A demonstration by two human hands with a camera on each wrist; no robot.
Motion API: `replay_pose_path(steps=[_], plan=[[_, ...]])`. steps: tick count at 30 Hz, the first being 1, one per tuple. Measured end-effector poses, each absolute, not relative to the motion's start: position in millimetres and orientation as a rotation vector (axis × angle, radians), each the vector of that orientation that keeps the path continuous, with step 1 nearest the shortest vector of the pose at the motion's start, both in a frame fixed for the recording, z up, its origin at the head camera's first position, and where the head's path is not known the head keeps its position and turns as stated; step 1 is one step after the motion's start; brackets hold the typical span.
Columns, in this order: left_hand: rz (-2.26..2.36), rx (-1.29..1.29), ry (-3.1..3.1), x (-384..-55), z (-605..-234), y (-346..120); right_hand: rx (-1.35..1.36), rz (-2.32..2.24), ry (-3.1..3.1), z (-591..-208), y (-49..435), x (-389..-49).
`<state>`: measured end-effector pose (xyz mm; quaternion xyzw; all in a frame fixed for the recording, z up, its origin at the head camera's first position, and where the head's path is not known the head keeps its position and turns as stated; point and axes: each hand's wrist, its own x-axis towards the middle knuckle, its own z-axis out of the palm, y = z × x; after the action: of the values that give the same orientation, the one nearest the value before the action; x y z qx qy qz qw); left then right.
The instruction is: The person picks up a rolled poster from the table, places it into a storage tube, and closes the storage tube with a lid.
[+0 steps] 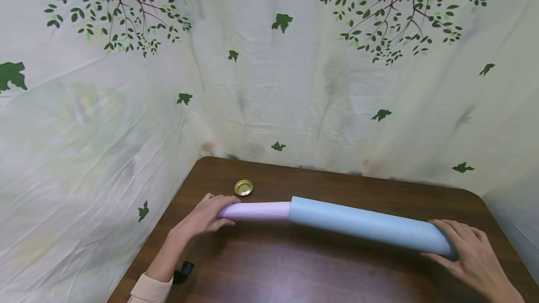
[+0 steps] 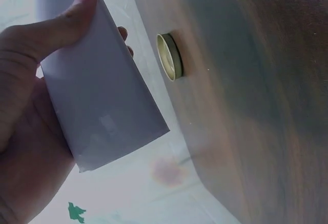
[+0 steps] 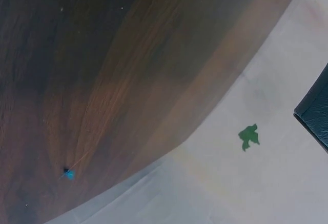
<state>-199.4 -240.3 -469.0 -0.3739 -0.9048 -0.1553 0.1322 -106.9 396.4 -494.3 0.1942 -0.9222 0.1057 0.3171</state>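
A light purple tube [image 1: 261,211], perhaps rolled paper, meets the near end of a wider light blue tube [image 1: 362,221]; its end seems to sit inside the blue one, though the overlap is hidden. My left hand [image 1: 210,214] grips the purple tube at its left end. In the left wrist view the thumb [image 2: 77,16] lies across the purple tube [image 2: 102,96], with fingertips showing behind it. My right hand [image 1: 471,251] grips the far right end of the blue tube. Both tubes are held above the brown table [image 1: 269,265]. Neither hand nor tubes appear in the right wrist view.
A shallow gold-coloured round lid [image 1: 244,188] lies on the table behind the left hand. A black object [image 1: 183,272] shows beside the left wrist. Leaf-printed cloth [image 1: 261,83] hangs behind the table. A small blue speck [image 3: 68,173] lies on the tabletop.
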Motion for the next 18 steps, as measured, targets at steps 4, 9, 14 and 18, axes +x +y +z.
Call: replay_pose_path(steps=[4, 9, 14, 18], plan=[[-0.426, -1.056, -2.629, -200.3, -468.1, -239.8, 0.509, 0.286, -2.426, -495.7, 394.7, -109.0], [-0.408, -1.044, -2.615, -200.7, -469.9, -238.0, 0.521, 0.302, -2.430, -498.7, 390.9, -110.2], [-0.410, -1.068, -2.555, -200.2, -471.3, -233.4, 0.518, 0.320, -2.436, -500.0, 385.7, -110.4], [-0.418, -1.079, -2.538, -199.6, -471.8, -230.3, 0.529, 0.342, -2.424, -500.6, 381.1, -110.7]])
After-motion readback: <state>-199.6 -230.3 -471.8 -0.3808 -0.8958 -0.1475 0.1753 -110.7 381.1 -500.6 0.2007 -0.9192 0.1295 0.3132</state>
